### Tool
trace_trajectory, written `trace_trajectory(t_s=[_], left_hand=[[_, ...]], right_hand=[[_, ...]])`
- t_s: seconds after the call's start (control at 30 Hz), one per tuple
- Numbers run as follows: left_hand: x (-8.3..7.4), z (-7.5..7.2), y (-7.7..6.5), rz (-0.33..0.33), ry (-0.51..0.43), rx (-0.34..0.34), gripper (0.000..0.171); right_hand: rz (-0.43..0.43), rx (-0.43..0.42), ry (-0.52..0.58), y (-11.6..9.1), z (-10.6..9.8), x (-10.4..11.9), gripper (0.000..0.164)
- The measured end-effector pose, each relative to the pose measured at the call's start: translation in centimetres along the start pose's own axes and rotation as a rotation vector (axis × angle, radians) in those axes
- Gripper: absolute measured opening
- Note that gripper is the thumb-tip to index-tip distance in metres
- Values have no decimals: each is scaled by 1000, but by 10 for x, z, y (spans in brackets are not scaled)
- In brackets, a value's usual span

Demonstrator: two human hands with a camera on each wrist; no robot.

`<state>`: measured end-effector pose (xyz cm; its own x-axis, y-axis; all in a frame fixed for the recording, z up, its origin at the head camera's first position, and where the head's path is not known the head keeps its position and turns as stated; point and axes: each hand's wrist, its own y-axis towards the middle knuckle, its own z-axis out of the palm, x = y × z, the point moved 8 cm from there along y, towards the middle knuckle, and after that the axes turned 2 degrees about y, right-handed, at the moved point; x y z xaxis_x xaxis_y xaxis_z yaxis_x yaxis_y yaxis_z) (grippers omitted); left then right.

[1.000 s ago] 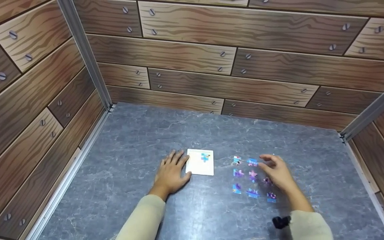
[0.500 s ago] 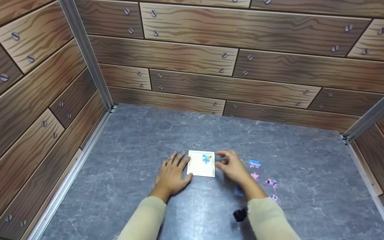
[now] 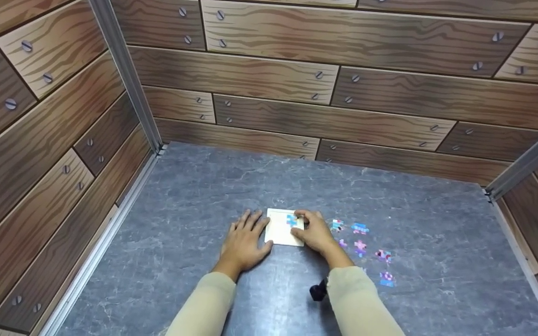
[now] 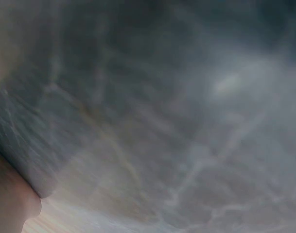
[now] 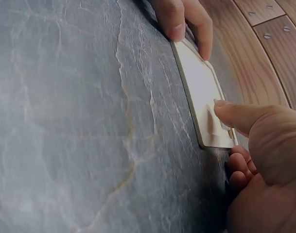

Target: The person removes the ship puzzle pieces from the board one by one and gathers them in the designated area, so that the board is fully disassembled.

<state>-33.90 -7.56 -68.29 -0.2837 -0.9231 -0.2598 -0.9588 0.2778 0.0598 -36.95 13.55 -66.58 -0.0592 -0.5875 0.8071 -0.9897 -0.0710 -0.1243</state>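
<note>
A square white puzzle board (image 3: 278, 233) lies on the grey marbled table. One blue puzzle piece (image 3: 291, 220) with an orange patch sits on its upper right part. My left hand (image 3: 244, 242) lies with fingers spread, its index finger and thumb touching the board's left edge. At the right edge, my right hand (image 3: 317, 233) brackets the puzzle piece between bent index finger and thumb. In the right wrist view, the right thumb (image 5: 240, 116) reaches over the board, with curled fingers beyond its edge. That hand partly covers the piece. The left wrist view shows mostly blurred tabletop.
Several loose puzzle pieces lie right of the board, including a blue one (image 3: 360, 228), a pink one (image 3: 360, 246) and a blue-and-purple one (image 3: 386, 279). The right forearm hides some. Wood-patterned walls (image 3: 269, 79) enclose the table (image 3: 194, 186).
My right hand has moved left from beside the loose pieces onto the board's right edge, its thumb now over the board. The left hand keeps its place at the board.
</note>
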Motion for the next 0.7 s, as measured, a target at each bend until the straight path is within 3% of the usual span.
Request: trace_trajectory(t_s=[0.27, 0.7], left_hand=[[3, 4, 0, -2, -1, 21, 72], [0, 0, 2, 18, 9, -14, 70]], right_hand=[[9, -69, -126, 1, 8, 4, 44], [8, -73, -130, -1, 2, 6, 29]])
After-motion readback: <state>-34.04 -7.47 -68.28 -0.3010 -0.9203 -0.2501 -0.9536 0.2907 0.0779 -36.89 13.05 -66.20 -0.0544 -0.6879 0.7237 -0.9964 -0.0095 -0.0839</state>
